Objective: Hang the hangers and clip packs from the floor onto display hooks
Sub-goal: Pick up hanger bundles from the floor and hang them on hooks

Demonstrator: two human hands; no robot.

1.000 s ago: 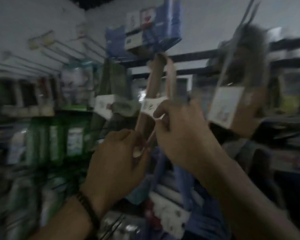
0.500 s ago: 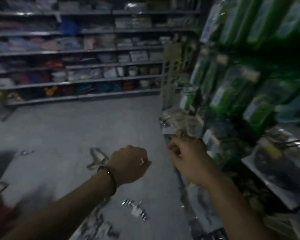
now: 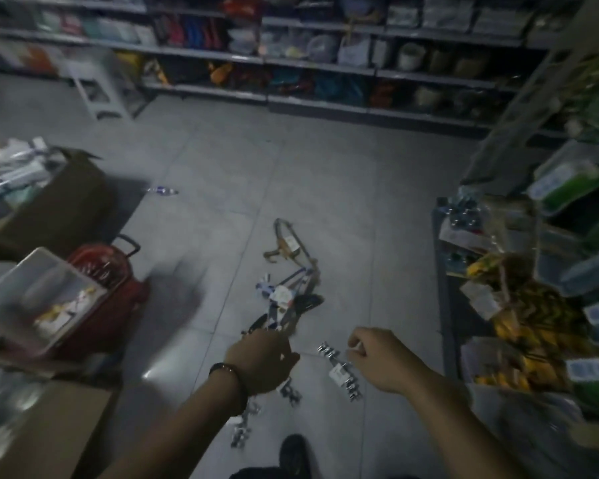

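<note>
Wooden hangers [image 3: 285,246] lie bundled on the grey floor in mid-aisle. Just nearer lies a bundle of dark and blue hangers [image 3: 284,300] with a white label. Metal clip packs on white cards lie closest: one clip pack [image 3: 340,372] under my right hand, another clip pack [image 3: 290,393] by my left wrist, and a third clip pack [image 3: 242,425] below my forearm. My left hand [image 3: 261,361] hovers over the dark hangers' near end, fingers loosely curled. My right hand [image 3: 377,357] hangs above the floor, fingers loosely curled, nothing visibly in it.
A red basket [image 3: 108,281], a clear plastic bin [image 3: 38,299] and cardboard boxes [image 3: 61,202] crowd the left side. The display rack [image 3: 498,305] with hanging packs stands at right. Stocked shelves [image 3: 325,60] and a white stool [image 3: 101,88] stand at the far end. My shoe [image 3: 293,454] shows below.
My view has swung from the display rack down to the floor. Both hands dropped from the hanging pack and now hover low over the hangers and clip packs.
</note>
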